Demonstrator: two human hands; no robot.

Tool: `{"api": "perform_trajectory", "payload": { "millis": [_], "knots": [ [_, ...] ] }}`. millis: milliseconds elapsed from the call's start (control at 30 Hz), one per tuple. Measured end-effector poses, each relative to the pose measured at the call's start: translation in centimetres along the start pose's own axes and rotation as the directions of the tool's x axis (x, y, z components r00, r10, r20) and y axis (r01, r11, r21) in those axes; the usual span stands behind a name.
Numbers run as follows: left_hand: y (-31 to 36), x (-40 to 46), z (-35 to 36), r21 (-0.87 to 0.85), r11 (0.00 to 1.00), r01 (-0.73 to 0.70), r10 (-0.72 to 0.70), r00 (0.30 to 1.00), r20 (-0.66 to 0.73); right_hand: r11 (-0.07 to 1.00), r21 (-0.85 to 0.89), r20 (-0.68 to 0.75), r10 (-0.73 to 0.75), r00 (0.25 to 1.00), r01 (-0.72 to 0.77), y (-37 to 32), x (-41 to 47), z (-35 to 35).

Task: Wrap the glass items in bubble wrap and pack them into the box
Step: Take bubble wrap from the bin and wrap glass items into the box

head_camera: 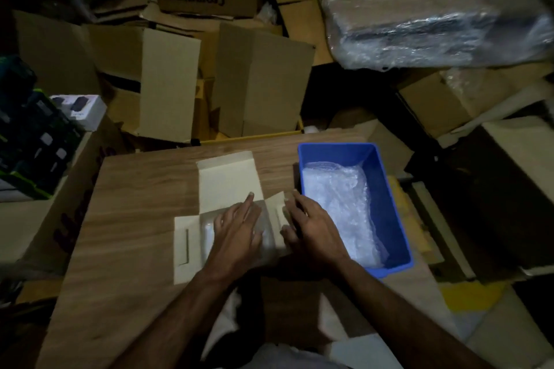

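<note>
**Both hands at the open box**

Left hand (239, 225) lies flat, fingers straight, pressing down on the wrapped item (208, 231) inside the small white box (186, 249) at the middle of the table (135, 219). Right hand (311, 231) is at the box's right flap (277, 204), fingers bent over its edge; whether it truly grips is hard to tell in this dim light. The far flap lies open toward the table's far edge. Just right of the box, at the right edge, the blue bin (389, 204) holds bubble wrap (338, 204).
</note>
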State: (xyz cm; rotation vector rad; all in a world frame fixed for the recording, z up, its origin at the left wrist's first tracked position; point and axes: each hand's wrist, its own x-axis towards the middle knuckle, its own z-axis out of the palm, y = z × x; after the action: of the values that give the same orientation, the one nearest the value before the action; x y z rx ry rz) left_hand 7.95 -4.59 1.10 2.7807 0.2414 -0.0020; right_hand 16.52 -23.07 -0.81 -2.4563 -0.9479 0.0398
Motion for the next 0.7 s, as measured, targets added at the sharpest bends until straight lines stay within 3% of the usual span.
{"api": "perform_trajectory", "payload": {
  "millis": [167, 267, 367, 467, 567, 700],
  "knots": [
    [6.5, 2.5, 3.2, -0.079, 0.985, -0.152, 0.139, 0.98, -0.143, 0.975, -0.019, -0.102, 0.218, 0.971, -0.221, 5.5, -4.1, -2.7],
    [9.5, 4.4, 4.8, -0.119, 0.979, -0.168, 0.159, 0.984, -0.082, 0.95, -0.09, 0.048, 0.305, 0.951, -0.3, 8.6, -5.9, -3.6],
    [10.7, 6.0, 7.0, -0.046, 0.987, -0.155, 0.157, 0.986, 0.054, 0.943, -0.185, 0.279, 0.319, 0.906, -0.275, 11.1, -6.0, -4.0],
    [10.5, 6.8, 8.9, 0.071, 0.988, -0.139, 0.132, 0.986, 0.102, 0.936, -0.269, 0.401, 0.323, 0.857, -0.226, 12.7, -4.6, -3.7],
    [10.5, 6.9, 9.6, 0.143, 0.98, -0.136, 0.123, 0.988, 0.095, 0.948, -0.273, 0.442, 0.273, 0.854, -0.161, 14.0, -3.3, -2.3],
    [10.5, 7.3, 10.2, 0.15, 0.981, -0.121, 0.115, 0.992, 0.048, 0.968, -0.229, 0.388, 0.183, 0.903, -0.097, 15.0, -2.3, -0.8]
  ]
}}
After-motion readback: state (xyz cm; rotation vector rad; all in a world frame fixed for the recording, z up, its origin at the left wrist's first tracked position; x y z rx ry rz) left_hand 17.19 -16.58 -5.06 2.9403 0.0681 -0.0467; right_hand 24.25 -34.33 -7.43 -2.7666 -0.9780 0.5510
